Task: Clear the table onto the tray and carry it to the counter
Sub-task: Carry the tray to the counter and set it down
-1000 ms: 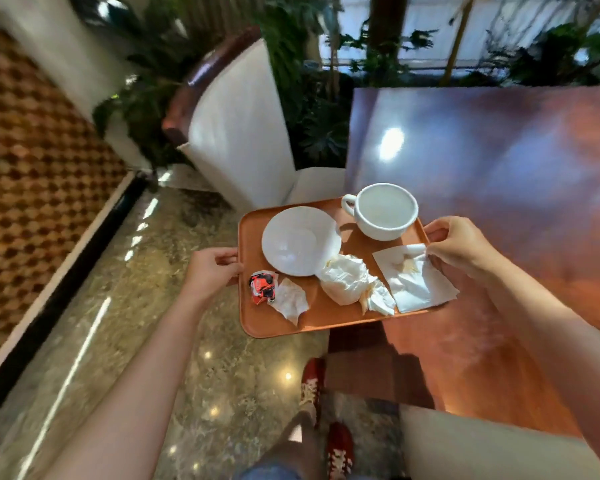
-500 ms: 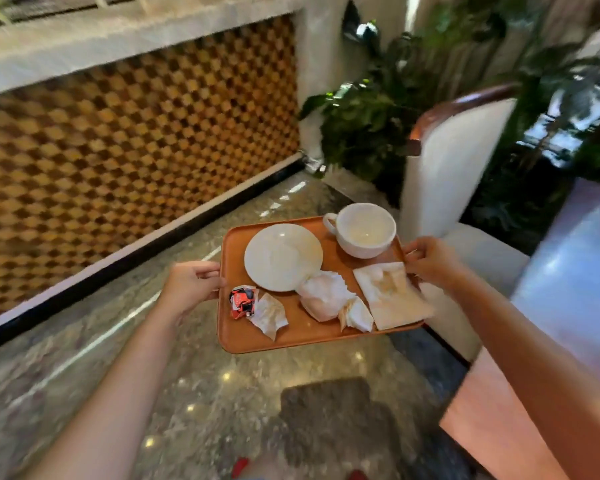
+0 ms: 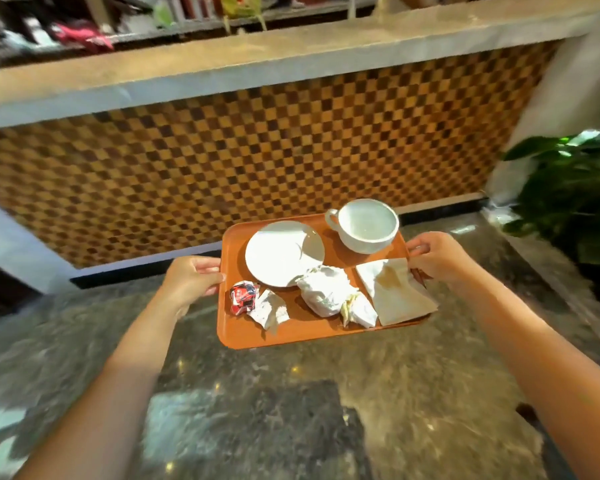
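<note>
Gripping the tray (image 3: 291,332) by its edges, the left hand (image 3: 191,280) and right hand (image 3: 437,256) hold cup (image 3: 366,225), saucer (image 3: 283,252) and napkins (image 3: 326,294) level before the desk (image 3: 257,64).

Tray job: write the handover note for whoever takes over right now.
Left hand: gripping the tray's left edge.
Right hand: gripping the right edge, thumb over the flat napkin.
Tray: held level above the floor, facing the counter.
On it: cup far right, saucer beside it, red wrapper, crumpled napkins along the near side.
Done: items loaded, tray lifted.
Left: walk to the counter and set the tray on top. The flat napkin overhangs the near right corner; watch it.
</note>
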Demonstrator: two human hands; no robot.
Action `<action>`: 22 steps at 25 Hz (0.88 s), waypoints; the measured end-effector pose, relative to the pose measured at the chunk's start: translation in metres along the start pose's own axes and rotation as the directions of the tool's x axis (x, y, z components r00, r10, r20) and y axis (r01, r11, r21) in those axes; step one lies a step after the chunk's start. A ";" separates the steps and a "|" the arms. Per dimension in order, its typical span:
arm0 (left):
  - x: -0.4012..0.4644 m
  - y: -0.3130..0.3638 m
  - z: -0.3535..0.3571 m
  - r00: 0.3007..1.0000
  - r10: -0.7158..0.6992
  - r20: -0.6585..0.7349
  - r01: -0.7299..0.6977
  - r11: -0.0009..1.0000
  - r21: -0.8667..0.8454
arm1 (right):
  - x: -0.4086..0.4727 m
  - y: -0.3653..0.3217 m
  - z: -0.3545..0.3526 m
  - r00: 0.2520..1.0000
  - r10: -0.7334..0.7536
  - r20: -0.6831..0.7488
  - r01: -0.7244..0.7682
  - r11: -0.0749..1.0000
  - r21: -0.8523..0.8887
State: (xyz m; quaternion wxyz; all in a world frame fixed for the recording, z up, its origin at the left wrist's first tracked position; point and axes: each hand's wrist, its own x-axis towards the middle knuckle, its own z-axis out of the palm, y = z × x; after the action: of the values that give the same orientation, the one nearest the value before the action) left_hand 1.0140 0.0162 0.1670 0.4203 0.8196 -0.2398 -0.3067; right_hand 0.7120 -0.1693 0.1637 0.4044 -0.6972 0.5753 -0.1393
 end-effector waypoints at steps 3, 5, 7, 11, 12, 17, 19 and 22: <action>0.028 -0.014 -0.045 0.995 -0.060 -0.082 0.056 0.997 -0.049 | 0.037 -0.050 0.043 0.994 -0.052 0.092 0.055 0.998 -0.038; 0.050 -0.025 -0.071 0.986 -0.105 -0.127 0.094 0.992 -0.085 | 0.064 -0.082 0.070 0.988 -0.056 0.142 0.062 0.997 -0.040; 0.069 -0.031 -0.093 0.975 -0.140 -0.173 0.121 0.986 -0.118 | 0.088 -0.113 0.097 0.979 -0.103 0.176 0.115 0.992 -0.060; 0.106 -0.040 -0.131 0.954 -0.180 -0.242 0.129 0.969 -0.210 | 0.137 -0.175 0.141 0.963 -0.172 0.209 0.192 0.978 -0.080; 0.116 -0.042 -0.141 0.944 -0.192 -0.267 0.134 0.966 -0.220 | 0.148 -0.192 0.151 0.956 -0.184 0.229 0.207 0.975 -0.081; 0.169 -0.052 -0.201 0.904 -0.201 -0.377 0.118 0.966 -0.230 | 0.191 -0.284 0.199 0.915 -0.248 0.320 0.290 0.953 -0.091; 0.194 -0.054 -0.231 0.883 -0.201 -0.424 0.105 0.965 -0.239 | 0.205 -0.324 0.225 0.895 -0.279 0.348 0.329 0.940 -0.092; 0.243 -0.060 -0.288 0.903 -0.147 -0.403 0.072 0.978 -0.196 | 0.224 -0.381 0.269 0.877 -0.321 0.356 0.374 0.923 -0.089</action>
State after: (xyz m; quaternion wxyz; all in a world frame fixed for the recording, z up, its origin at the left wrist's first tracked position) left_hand 1.3943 0.0462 0.1752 0.5146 0.8377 -0.0703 -0.1686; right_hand 1.2194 -0.2612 0.2081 0.4092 -0.8319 0.3722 -0.0440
